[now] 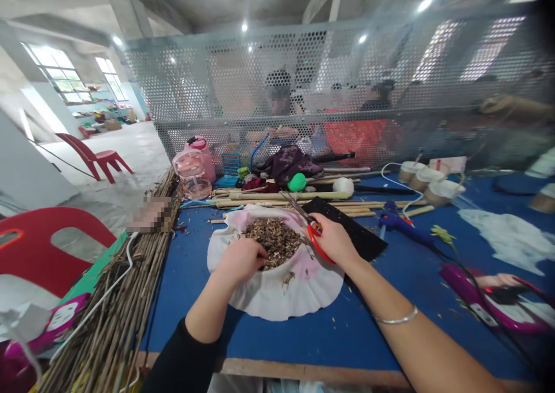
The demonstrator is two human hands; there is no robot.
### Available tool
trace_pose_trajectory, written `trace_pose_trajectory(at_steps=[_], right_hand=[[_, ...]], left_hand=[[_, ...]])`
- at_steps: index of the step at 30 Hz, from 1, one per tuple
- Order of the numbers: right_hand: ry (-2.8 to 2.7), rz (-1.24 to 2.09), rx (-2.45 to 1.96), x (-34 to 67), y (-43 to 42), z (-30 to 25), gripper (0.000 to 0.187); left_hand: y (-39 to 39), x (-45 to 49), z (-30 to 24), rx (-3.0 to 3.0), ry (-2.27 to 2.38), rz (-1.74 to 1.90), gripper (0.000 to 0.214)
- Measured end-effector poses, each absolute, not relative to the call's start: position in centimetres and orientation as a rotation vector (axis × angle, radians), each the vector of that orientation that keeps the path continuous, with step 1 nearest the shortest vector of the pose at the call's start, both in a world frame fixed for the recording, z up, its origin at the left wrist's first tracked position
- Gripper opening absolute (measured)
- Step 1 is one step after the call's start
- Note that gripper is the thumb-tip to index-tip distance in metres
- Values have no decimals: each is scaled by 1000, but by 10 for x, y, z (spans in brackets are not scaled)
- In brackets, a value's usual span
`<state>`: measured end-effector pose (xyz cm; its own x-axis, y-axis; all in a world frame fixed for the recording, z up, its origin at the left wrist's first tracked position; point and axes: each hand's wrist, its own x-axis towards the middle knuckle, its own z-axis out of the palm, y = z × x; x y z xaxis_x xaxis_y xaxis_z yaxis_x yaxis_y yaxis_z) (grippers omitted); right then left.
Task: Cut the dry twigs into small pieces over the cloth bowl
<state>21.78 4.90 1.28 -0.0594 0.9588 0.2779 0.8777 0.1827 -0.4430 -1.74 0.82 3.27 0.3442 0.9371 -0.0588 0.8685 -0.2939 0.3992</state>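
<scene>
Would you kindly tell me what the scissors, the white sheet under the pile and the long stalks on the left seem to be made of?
Scissors in the right hand: grey metal blades, glossy red handles, likely plastic. White sheet: thin and crinkled with pinkish stains, probably plastic film or cloth. Stalks: dry, matt brown plant stems, thin and uneven, perhaps reed or twigs.

Red chair, bright windows, mesh partition
</scene>
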Motion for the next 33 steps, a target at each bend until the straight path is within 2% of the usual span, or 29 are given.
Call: trace_pose_trajectory(at_steps=[6,13,16,19,23,27,33], right_hand=[[-1964,239,-1707,215,50,11,46],[-1935,250,-1650,210,36,28,45],[-1934,343,-1566,207,20,33,46],[-1937,422,-1543,201,2,35,47],[-2044,414,-1514,187,-15,33,55],[-2145,275,-1398,172,-23,30,60],[-2153,254,-1331,163,-20,21,57]], left_hand=[[1,-7,33,2245,1677,426,17],[4,-17,27,2246,1545,468,17],[5,-19,24,2073,1541,689,22],[8,-17,21,1635,1455,931,30],[10,-10,20,1156,1225,1073,30],[6,-3,23,1092,1178,1131,23],[1,0,28,1188,1209,1129,20]])
